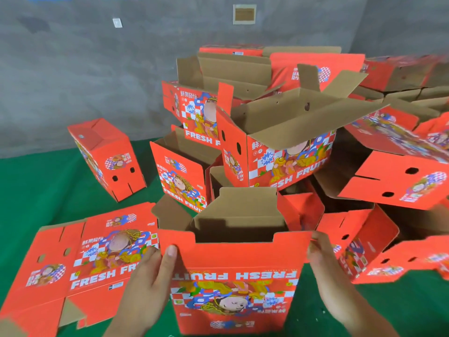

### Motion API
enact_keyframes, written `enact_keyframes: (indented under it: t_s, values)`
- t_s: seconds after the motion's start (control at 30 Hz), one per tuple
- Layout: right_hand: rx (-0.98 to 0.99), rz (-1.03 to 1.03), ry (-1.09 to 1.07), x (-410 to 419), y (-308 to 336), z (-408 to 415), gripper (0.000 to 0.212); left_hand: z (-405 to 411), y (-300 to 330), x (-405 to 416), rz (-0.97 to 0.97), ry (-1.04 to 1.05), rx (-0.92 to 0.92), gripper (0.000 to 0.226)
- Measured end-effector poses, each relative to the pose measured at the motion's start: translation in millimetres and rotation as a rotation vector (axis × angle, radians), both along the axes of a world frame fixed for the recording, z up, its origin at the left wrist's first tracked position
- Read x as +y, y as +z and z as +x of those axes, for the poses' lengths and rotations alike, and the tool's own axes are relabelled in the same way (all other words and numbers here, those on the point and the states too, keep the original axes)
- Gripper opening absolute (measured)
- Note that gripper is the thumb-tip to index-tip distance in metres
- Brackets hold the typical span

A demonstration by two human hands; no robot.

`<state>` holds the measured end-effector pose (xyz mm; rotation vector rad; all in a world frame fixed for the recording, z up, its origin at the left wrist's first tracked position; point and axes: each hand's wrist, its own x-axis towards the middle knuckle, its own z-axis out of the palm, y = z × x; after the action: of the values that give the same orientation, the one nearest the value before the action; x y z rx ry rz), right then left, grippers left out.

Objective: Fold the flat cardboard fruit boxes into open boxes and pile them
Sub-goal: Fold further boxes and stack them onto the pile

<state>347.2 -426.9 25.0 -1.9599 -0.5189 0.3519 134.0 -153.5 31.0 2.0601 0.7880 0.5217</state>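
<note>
Two hands: left hand [148,273] and right hand [325,266] grip upside-down box [233,283] at 6 o'clock; folded pile [279,132] at 12.

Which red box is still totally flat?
The red cardboard fruit box lying unfolded on the green floor, beside the left hand. All others are already folded up.

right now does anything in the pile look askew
Yes: the top folded box sits tilted on the heap, and one box lies tipped on its side apart on the green floor.
</note>
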Motion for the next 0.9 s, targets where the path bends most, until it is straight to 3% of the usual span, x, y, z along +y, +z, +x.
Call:
enact_keyframes:
  t_s: [0.1,0.17,0.3,0.4,0.47,0.5,0.57,0.63,0.7,0.83,0.9]
  values:
    - [-0.440,-0.314,0.072,-13,-10,-7,0.044,5,-1,-9,0.012,0.069,-0.018,0.074]
    - [-0.488,-0.320,-0.080,-17,-14,-9,0.055,7,-2,-14,0.066,0.102,-0.015,0.069]
    - [-0.476,-0.269,-0.152,-5,-7,-14,0.029,12,-6,-18,0.250,0.075,-0.010,0.026]
    - [-0.399,-0.198,-0.136,-3,-1,-13,0.038,16,-6,-16,0.331,0.109,-0.061,0.046]
    - [-0.285,-0.133,-0.133,-1,3,-12,0.020,19,-1,-12,0.304,0.089,-0.115,0.043]
    - [-0.219,-0.101,-0.109,0,4,-12,0.021,23,3,-11,0.226,0.069,-0.153,0.045]
    - [-0.233,-0.048,-0.038,-1,5,-14,0.076,30,4,-7,0.098,0.058,-0.182,0.056]
    - [-0.298,-0.099,0.039,1,8,-20,0.100,37,4,-5,0.135,0.039,-0.172,0.053]
    - [-0.322,-0.129,0.053,-1,1,-25,0.101,40,9,-3,0.213,0.000,-0.177,0.054]
    - [-0.306,-0.122,0.007,-7,-9,-26,0.092,37,12,8,0.362,-0.113,-0.079,0.089]
    - [-0.364,-0.093,0.042,-5,-9,-22,0.088,39,10,14,0.304,-0.097,-0.047,0.087]
